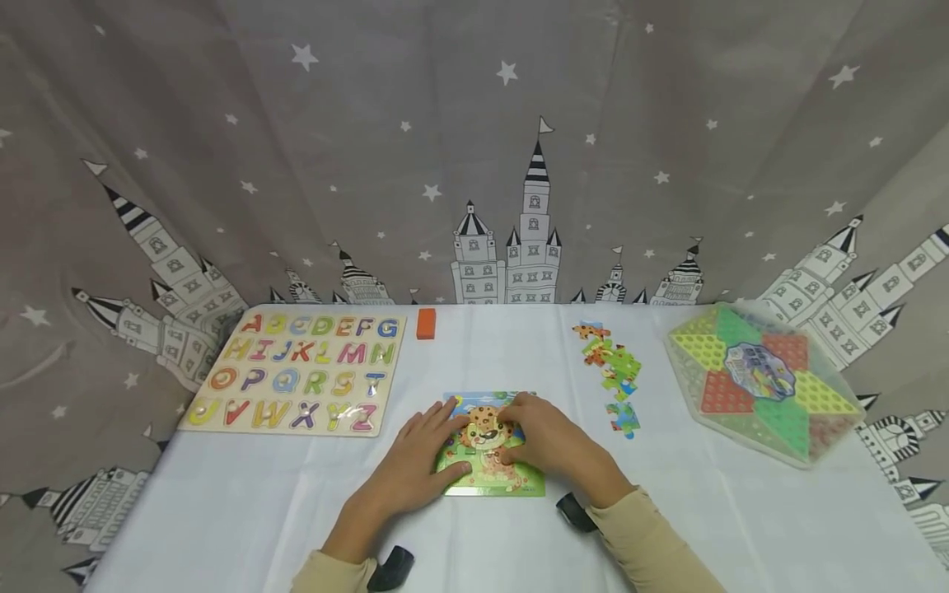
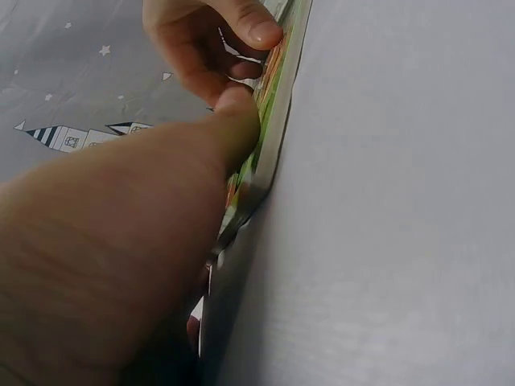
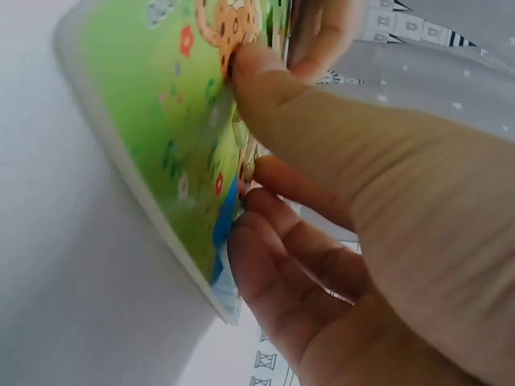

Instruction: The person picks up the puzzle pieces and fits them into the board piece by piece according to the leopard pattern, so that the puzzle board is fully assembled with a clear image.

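Observation:
A picture puzzle board [image 1: 483,489] with a spotted leopard on green grass lies flat at the table's front middle. My left hand [image 1: 415,457] rests along its left side, fingers extended over the upper left, thumb on the lower left edge. My right hand [image 1: 552,436] touches the board's right half with bent fingers; its thumb [image 3: 261,76] is on the leopard, well apart from the fingertips near the top. No piece shows between them. The fingers partly hide the leopard's face. Several loose puzzle pieces [image 1: 619,371] lie in a column right of the board.
A wooden alphabet board [image 1: 292,375] lies at the left, with an orange block [image 1: 426,324] beside its upper right corner. At the right is a hexagonal game board [image 1: 767,383] with coloured triangles. A grey castle-print curtain [image 1: 415,148] hangs behind the white table.

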The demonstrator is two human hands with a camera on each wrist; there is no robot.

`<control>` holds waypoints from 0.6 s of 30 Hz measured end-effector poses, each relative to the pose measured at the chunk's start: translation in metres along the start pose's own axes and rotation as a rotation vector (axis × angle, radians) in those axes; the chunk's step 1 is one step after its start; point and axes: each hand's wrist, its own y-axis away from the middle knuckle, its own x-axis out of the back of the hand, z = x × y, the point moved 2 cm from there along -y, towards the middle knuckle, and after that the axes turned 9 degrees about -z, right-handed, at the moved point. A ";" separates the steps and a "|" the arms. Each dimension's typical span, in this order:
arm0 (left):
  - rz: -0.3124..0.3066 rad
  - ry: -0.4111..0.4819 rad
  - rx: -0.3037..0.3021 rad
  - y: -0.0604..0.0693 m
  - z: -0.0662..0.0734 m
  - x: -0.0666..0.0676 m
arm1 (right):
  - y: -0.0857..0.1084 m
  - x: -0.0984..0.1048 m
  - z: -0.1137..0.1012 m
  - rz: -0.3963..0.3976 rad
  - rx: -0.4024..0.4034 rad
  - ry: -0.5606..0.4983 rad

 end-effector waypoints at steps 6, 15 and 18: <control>0.026 -0.007 -0.023 0.001 0.000 0.001 | -0.005 -0.006 -0.003 0.046 0.007 0.033; 0.033 -0.125 0.018 -0.001 0.005 -0.001 | -0.007 -0.009 -0.003 0.058 -0.005 0.045; 0.026 -0.145 0.033 -0.001 0.009 -0.001 | -0.007 -0.008 -0.003 0.057 0.006 0.055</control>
